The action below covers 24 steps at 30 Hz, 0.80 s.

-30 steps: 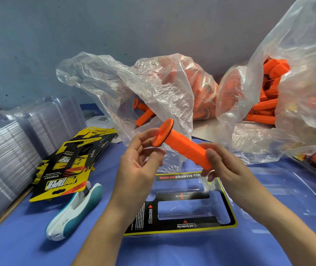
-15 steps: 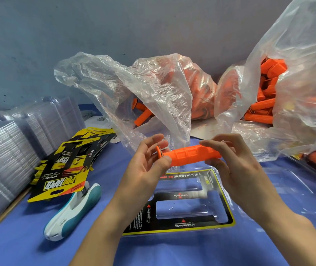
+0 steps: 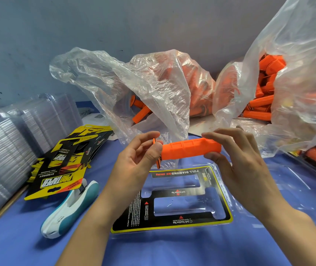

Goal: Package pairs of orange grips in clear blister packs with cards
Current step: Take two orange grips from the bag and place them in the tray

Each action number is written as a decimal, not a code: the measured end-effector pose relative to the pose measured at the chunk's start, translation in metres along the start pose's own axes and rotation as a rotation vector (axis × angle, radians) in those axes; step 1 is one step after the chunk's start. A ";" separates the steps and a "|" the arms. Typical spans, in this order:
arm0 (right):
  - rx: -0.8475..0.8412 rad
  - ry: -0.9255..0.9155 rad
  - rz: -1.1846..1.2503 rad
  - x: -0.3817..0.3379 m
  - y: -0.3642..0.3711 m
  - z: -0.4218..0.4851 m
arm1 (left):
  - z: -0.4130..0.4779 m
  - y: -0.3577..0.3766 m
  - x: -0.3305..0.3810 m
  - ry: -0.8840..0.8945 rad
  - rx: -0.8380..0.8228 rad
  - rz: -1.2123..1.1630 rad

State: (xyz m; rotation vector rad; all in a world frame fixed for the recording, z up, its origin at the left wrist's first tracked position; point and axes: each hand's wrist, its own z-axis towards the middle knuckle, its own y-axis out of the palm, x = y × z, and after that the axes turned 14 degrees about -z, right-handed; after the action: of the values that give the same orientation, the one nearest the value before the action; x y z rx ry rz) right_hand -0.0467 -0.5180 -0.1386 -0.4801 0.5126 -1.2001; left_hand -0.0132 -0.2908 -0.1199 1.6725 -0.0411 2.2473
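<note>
An orange grip (image 3: 189,150) lies level in the air between both hands, flange end to the left. My left hand (image 3: 138,160) pinches the flange with thumb and fingers. My right hand (image 3: 235,158) holds the other end between thumb and fingertips. Below them on the blue table lies an open clear blister pack (image 3: 235,198) with a black and yellow card (image 3: 130,214) in it; its two grip cavities hold nothing.
Two clear plastic bags of orange grips stand behind, one in the middle (image 3: 153,89), one at the right (image 3: 297,77). Stacked clear blisters (image 3: 3,150) fill the left. A pile of cards (image 3: 61,166) and a white and teal stapler (image 3: 71,208) lie left of the pack.
The grip has swung from a tilted pose, flange up, to level and has sunk closer to the blister pack. Both hands have kept hold of its ends.
</note>
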 end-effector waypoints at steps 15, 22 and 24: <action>-0.107 0.162 0.355 -0.007 0.006 0.002 | -0.001 -0.012 0.001 0.017 0.027 0.054; -0.067 0.162 0.357 -0.008 0.006 0.001 | -0.003 -0.009 0.000 0.047 0.034 0.073; -0.070 0.157 0.350 -0.011 0.005 0.000 | -0.003 -0.008 0.000 0.069 0.058 0.082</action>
State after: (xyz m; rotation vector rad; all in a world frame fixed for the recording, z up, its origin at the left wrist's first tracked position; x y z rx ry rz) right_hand -0.0460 -0.5066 -0.1400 -0.3389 0.7428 -0.8889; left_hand -0.0141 -0.2824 -0.1222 1.6493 -0.0286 2.3869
